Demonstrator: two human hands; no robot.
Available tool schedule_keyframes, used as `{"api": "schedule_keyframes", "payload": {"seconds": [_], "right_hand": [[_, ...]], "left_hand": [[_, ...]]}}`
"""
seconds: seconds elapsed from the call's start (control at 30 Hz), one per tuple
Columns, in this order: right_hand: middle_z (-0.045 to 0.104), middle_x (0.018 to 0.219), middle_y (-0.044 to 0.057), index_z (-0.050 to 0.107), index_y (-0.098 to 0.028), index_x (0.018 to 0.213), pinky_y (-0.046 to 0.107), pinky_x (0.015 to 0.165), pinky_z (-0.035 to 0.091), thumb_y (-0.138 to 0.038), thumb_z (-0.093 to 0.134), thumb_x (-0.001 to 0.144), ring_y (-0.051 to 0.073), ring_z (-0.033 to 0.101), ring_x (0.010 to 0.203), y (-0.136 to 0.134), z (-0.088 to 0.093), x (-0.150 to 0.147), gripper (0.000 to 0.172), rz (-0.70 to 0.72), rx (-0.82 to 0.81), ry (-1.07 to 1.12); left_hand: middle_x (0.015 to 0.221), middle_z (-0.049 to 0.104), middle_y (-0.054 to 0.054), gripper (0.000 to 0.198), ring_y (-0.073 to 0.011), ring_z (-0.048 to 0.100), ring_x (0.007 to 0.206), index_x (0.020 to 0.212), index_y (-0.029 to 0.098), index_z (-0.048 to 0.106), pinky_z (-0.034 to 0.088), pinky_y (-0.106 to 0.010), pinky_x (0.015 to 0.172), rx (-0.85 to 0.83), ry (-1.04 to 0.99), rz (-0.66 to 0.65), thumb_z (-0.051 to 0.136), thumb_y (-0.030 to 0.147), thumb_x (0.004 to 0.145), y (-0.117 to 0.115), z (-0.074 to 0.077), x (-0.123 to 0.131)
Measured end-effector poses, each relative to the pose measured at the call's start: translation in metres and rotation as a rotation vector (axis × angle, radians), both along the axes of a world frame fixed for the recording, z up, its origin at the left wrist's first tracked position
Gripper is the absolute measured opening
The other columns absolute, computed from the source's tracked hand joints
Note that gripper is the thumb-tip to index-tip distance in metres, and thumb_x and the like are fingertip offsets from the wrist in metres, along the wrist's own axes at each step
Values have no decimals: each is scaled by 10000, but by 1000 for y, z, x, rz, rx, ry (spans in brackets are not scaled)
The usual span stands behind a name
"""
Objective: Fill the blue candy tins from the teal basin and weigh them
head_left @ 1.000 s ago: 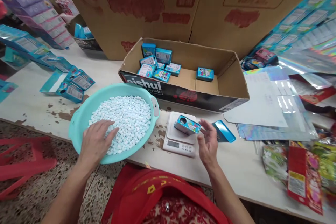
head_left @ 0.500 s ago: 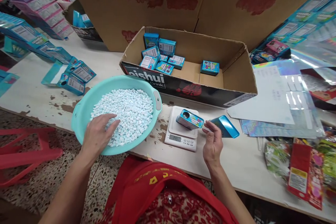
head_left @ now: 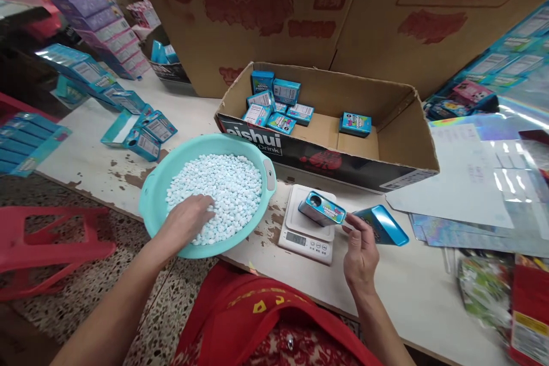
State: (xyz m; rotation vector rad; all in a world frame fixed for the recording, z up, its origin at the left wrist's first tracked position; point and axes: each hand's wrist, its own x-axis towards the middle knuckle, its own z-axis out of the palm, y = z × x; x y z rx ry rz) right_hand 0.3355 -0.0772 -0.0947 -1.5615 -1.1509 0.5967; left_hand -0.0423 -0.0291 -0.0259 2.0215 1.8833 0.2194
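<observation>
My left hand (head_left: 186,222) rests in a teal basin (head_left: 155,187) full of small pale blue tablets (head_left: 223,183), fingers curled into the pile. A small blue tin (head_left: 321,209) lies on its side on a white kitchen scale (head_left: 306,238) with a lit display. My right hand (head_left: 360,246) is just right of the scale, fingers pinched on the blue tin lid (head_left: 384,226) that sits on the table beside the tin.
An open cardboard box (head_left: 398,148) behind the scale holds several blue packets (head_left: 278,106). Flat blue cartons (head_left: 141,131) lie at the left, holographic sheets (head_left: 472,183) and colourful packets (head_left: 518,303) at the right. A red stool (head_left: 47,246) stands on the floor at the left.
My left hand has dug its fingers further into the tablets. My right hand moved from beside the tin to the lid. The view shifted slightly left.
</observation>
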Motion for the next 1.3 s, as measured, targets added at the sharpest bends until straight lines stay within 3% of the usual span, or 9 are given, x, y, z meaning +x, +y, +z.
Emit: {"api": "schedule_keyframes", "payload": {"seconds": [0.1,0.3,0.47,0.63,0.73,0.83,0.97,1.13,1.3], "right_hand": [[570,1191,131,582,-172,1145,508,905,480,-506,432,924,274,548,1106,-1,-1,2,428,-5,-15,-18],[619,1138,126,616,-169,1084,552,959,422,-515,485,892,292,576,1069,-7,0,7,416,-32,-56,-54],[606,1175,133,568,-184,1164,475,868,493,-530,558,839,269,618,983,-2,-3,3,474,35,-18,7],[636,1126,107,574,-188,1174,411,834,506,-511,747,681,269,619,994,22,8,-18,615,79,32,-73],[686,890,59,637,-176,1001,358,716,521,-535,743,678,226,644,787,36,34,-31,494,63,26,-99],[673,782,28,631,-168,955,299,613,507,-493,759,687,185,623,660,43,72,-47,441,92,166,-102],[677,868,27,620,-205,1014,275,647,501,-384,736,763,175,632,724,50,112,-84,330,399,302,-158],[677,946,44,593,-218,1040,305,732,485,-343,676,824,210,636,859,63,120,-135,264,680,261,-283],[667,930,43,591,-205,1020,299,716,455,-333,696,812,223,628,857,65,114,-154,266,701,223,-341]], "left_hand": [[754,657,-34,148,-226,576,704,786,250,683,418,-258,585,-52,-320,185,657,364,695,5,14,-1],[689,607,-34,298,-101,504,518,853,144,657,382,-159,432,-164,-1328,656,776,338,661,12,32,-3],[555,474,7,289,-59,387,381,664,142,533,242,-122,302,-221,-1692,864,535,308,901,22,38,6],[633,529,-26,355,-55,455,421,674,134,498,317,-113,342,-179,-1817,1038,390,258,988,27,36,25],[534,433,28,385,-40,353,341,671,140,489,224,-113,299,-268,-1878,1013,370,292,1005,26,36,35],[472,343,59,434,-40,287,303,630,151,453,162,-133,278,-214,-1982,972,374,356,1004,25,46,42],[447,300,73,450,-32,275,306,619,155,450,176,-131,289,-106,-2098,805,402,400,994,28,74,54],[513,409,63,341,-24,373,387,673,151,503,263,-126,347,184,-1988,552,675,382,857,32,100,77],[563,468,48,388,-68,508,502,647,166,481,403,-167,466,379,-1736,511,759,416,753,35,91,86]]}}
